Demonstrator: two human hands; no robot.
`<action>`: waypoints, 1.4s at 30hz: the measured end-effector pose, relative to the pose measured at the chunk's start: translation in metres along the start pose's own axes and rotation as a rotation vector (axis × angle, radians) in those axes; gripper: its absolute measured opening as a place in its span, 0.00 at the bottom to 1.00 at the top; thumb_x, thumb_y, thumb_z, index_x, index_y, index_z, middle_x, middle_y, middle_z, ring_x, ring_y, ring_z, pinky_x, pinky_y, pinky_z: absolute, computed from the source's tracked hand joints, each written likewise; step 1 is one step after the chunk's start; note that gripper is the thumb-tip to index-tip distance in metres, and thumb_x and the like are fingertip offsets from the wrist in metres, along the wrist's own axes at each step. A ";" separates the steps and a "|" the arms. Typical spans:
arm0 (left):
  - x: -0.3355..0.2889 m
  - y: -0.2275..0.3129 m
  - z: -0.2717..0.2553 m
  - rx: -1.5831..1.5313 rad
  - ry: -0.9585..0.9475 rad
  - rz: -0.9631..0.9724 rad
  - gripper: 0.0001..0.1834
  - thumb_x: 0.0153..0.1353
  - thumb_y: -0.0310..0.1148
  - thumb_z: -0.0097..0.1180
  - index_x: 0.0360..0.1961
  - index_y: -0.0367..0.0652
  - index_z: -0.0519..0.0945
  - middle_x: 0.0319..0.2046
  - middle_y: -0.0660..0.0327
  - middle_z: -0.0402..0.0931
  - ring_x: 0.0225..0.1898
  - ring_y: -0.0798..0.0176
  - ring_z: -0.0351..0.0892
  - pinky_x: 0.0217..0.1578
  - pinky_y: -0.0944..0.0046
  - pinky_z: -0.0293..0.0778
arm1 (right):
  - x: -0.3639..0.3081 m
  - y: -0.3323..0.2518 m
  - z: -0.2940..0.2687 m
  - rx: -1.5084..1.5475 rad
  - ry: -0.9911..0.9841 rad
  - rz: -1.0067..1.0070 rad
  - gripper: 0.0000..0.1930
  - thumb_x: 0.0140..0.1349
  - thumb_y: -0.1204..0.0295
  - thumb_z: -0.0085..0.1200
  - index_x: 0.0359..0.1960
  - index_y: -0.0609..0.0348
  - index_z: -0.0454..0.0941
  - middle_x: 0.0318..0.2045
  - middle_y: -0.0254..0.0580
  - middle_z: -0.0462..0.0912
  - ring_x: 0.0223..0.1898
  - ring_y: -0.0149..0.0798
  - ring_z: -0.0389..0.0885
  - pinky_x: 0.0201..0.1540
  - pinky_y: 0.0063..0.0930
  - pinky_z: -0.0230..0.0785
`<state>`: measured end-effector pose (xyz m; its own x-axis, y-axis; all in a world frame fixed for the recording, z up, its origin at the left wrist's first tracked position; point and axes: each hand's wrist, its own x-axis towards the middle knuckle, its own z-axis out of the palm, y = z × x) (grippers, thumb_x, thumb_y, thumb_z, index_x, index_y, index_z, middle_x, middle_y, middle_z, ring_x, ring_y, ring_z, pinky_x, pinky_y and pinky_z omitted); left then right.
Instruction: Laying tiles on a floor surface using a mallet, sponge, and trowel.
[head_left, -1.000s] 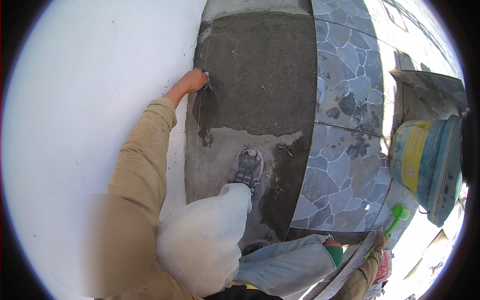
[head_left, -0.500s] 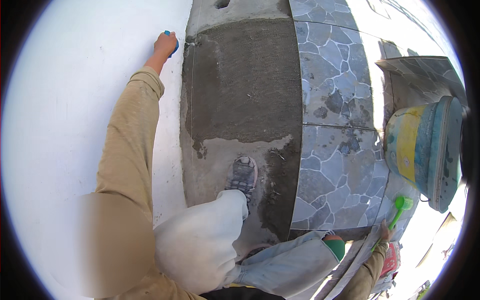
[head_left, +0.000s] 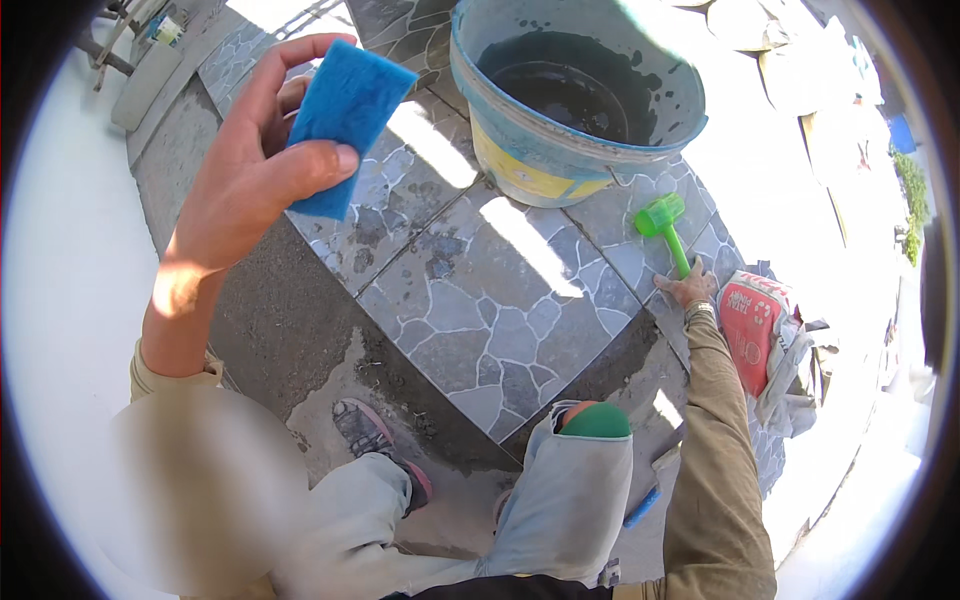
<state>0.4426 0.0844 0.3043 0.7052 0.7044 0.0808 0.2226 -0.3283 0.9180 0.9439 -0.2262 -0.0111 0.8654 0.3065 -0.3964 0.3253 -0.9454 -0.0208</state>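
Note:
Raised at the upper left, my left hand (head_left: 250, 165) pinches a flat blue sponge (head_left: 352, 125) between thumb and fingers. On the right, my right hand (head_left: 688, 287) is low over the paved tiles, closed round the handle of a green mallet (head_left: 662, 215). The mallet's head lies away from me, near the foot of a large bucket (head_left: 530, 165). This bucket, blue-grey with a yellow band, has dark water inside and stands beyond the tiles (head_left: 480, 330) patterned like grey stone.
A red and white bag (head_left: 752, 325) slumps right of my right hand. A blue-handled tool (head_left: 643, 505) lies beside my knee. Dark wet mortar (head_left: 265, 310) borders the tiles at left, along a white wall (head_left: 70, 330). Sunlit sheets or sacks (head_left: 800, 120) lie at the far right.
My view has turned right, toward the bucket. My left hand has come away from the white wall's base and lifted the sponge up. My right hand stays at the mallet.

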 end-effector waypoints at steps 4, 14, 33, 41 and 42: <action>0.164 0.028 0.101 0.351 -0.254 0.153 0.32 0.57 0.46 0.68 0.57 0.44 0.69 0.49 0.55 0.77 0.48 0.60 0.80 0.45 0.60 0.80 | -0.012 -0.008 -0.009 0.032 -0.021 0.042 0.69 0.33 0.41 0.79 0.77 0.44 0.47 0.74 0.65 0.48 0.75 0.64 0.48 0.73 0.57 0.49; 0.328 -0.094 0.272 0.960 -0.628 0.001 0.22 0.71 0.43 0.49 0.59 0.44 0.80 0.55 0.51 0.81 0.54 0.58 0.79 0.58 0.60 0.70 | -0.014 0.003 -0.014 0.109 -0.024 0.046 0.70 0.33 0.41 0.78 0.77 0.47 0.47 0.75 0.64 0.44 0.76 0.64 0.44 0.72 0.57 0.49; 0.212 -0.007 0.077 -1.046 -0.536 -0.409 0.34 0.52 0.41 0.50 0.59 0.33 0.73 0.55 0.41 0.77 0.52 0.38 0.80 0.57 0.27 0.71 | -0.010 -0.001 -0.009 0.046 -0.032 0.023 0.68 0.36 0.41 0.77 0.77 0.43 0.46 0.74 0.65 0.47 0.75 0.66 0.49 0.71 0.62 0.51; -0.079 -0.094 -0.063 -1.104 -0.326 -0.291 0.36 0.63 0.51 0.53 0.64 0.34 0.70 0.57 0.39 0.73 0.49 0.45 0.81 0.53 0.39 0.79 | 0.018 0.008 0.011 -0.154 0.060 -0.130 0.70 0.36 0.33 0.71 0.77 0.55 0.47 0.69 0.70 0.61 0.71 0.68 0.59 0.72 0.55 0.52; -0.119 -0.111 -0.068 -1.015 -0.127 -0.387 0.39 0.65 0.59 0.50 0.66 0.37 0.69 0.57 0.40 0.74 0.48 0.46 0.82 0.49 0.44 0.81 | 0.020 0.010 0.011 -0.123 0.014 -0.147 0.69 0.36 0.34 0.72 0.77 0.55 0.47 0.70 0.69 0.59 0.72 0.67 0.56 0.73 0.55 0.50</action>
<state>0.2881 0.0793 0.2193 0.7842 0.5592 -0.2690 -0.1736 0.6138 0.7701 0.9601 -0.2304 -0.0291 0.8101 0.4427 -0.3845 0.4922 -0.8698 0.0356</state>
